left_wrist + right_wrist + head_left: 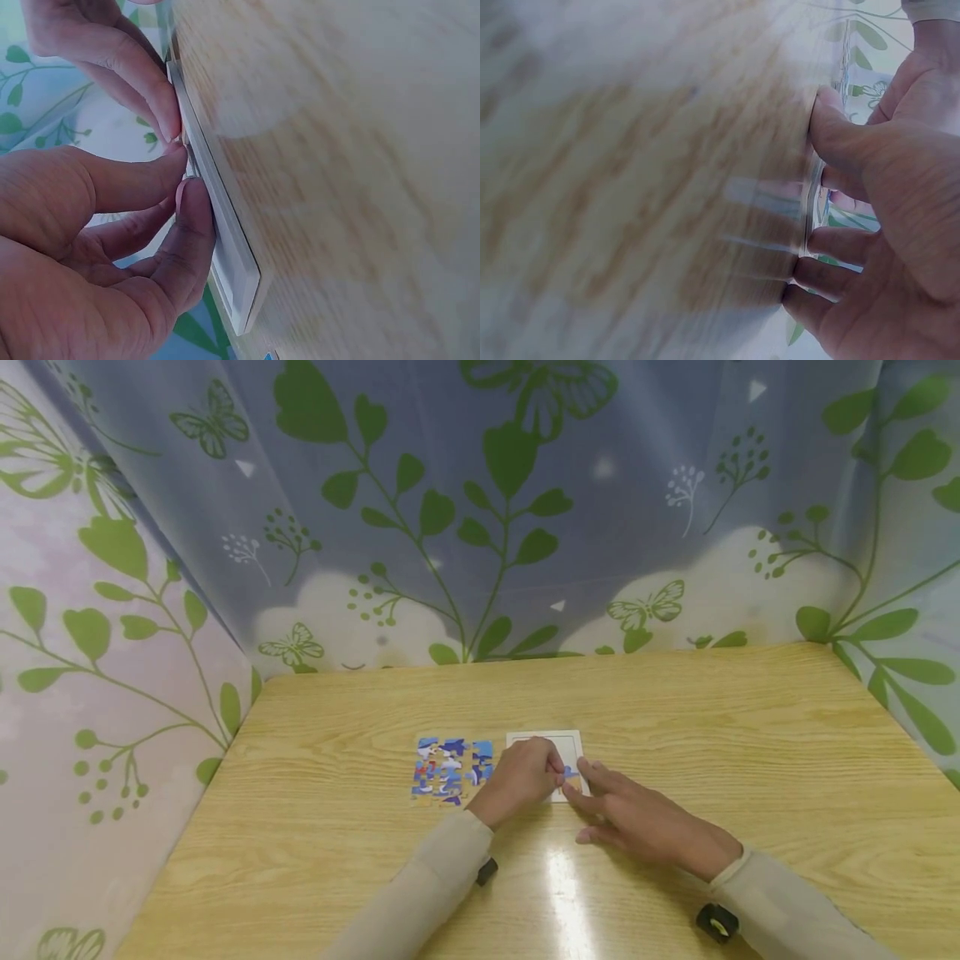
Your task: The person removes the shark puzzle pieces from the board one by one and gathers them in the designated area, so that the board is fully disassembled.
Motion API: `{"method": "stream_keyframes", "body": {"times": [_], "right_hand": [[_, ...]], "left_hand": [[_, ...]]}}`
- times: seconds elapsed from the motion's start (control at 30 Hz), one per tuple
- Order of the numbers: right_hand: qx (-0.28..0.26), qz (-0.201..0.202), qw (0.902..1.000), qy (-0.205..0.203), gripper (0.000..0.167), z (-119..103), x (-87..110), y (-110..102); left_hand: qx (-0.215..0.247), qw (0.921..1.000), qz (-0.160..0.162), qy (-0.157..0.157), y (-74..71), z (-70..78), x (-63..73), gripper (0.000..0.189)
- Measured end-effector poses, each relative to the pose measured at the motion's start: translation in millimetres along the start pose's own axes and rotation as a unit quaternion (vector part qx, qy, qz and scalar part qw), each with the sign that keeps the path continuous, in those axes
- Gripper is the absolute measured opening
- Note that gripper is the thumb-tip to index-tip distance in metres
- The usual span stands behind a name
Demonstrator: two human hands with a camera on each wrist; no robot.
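A shallow white puzzle tray (522, 741) lies on the table, with a blue and orange patch of puzzle pieces (573, 783) in its lower right corner. My left hand (521, 781) reaches over the tray with thumb and fingers bent together, pinching a puzzle piece at that patch; the fingertips mostly cover it. In the left wrist view the fingertips are right at the face of the tray (232, 262). My right hand (645, 818) comes in from the right, fingers extended and spread, fingertips at the tray's right and lower edge and on the tabletop.
Left of the tray lies a group of loose blue, white and orange puzzle pieces (450, 768), laid flat in rough rows. The wooden table (315, 860) meets a patterned curtain (465, 527) at the back and on both sides.
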State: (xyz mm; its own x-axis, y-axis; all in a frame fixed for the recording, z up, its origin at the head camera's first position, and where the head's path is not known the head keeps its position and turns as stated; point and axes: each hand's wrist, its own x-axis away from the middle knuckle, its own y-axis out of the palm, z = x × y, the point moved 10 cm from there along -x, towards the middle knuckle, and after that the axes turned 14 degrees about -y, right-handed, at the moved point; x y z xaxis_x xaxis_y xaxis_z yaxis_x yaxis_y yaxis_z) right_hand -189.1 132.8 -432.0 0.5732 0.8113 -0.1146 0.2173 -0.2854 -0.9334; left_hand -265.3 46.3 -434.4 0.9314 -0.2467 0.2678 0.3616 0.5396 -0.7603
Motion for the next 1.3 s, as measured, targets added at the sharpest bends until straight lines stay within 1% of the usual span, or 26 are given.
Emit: {"method": "stream_keyframes", "body": {"times": [0.33, 0.53, 0.6, 0.77, 0.9, 1.0, 1.17, 1.3], "right_hand": [[-0.011, -0.005, 0.9999, 0.001, 0.06, 1, 1.0, 3], [0.006, -0.002, 0.9999, -0.015, 0.06, -2, 1.4, 3], [0.009, -0.003, 0.9998, -0.015, 0.06, -2, 1.7, 2], [-0.008, -0.009, 0.9999, 0.004, 0.059, 1, 2.8, 3], [-0.018, -0.015, 0.9996, 0.013, 0.057, 2, 2.8, 4], [-0.019, -0.016, 0.9995, 0.017, 0.058, 3, 2.6, 4], [-0.024, -0.015, 0.9994, 0.019, 0.059, 3, 2.4, 4], [-0.029, -0.015, 0.9993, 0.017, 0.059, 2, 2.4, 5]], "left_hand": [[0.037, 0.9992, -0.012, -0.01, 0.4, -4.7, -1.3, 0.004], [0.061, 0.9978, -0.014, -0.018, -5.3, -9.4, -1.1, 0.003], [0.066, 0.9976, -0.011, -0.02, -9.1, -11.6, -0.6, 0.004], [0.08, 0.9964, -0.003, -0.027, -22.1, -21.3, 1.8, 0.004], [0.071, 0.997, 0.006, -0.03, -35.4, -31.5, 4.4, 0.004], [0.064, 0.9976, 0.011, -0.026, -45.3, -38.6, 8.0, 0.005], [0.06, 0.9977, 0.007, -0.031, -57.5, -53.4, 17.1, 0.005], [0.056, 0.9977, -0.002, -0.04, -61.8, -66.9, 25.3, 0.006]]}}
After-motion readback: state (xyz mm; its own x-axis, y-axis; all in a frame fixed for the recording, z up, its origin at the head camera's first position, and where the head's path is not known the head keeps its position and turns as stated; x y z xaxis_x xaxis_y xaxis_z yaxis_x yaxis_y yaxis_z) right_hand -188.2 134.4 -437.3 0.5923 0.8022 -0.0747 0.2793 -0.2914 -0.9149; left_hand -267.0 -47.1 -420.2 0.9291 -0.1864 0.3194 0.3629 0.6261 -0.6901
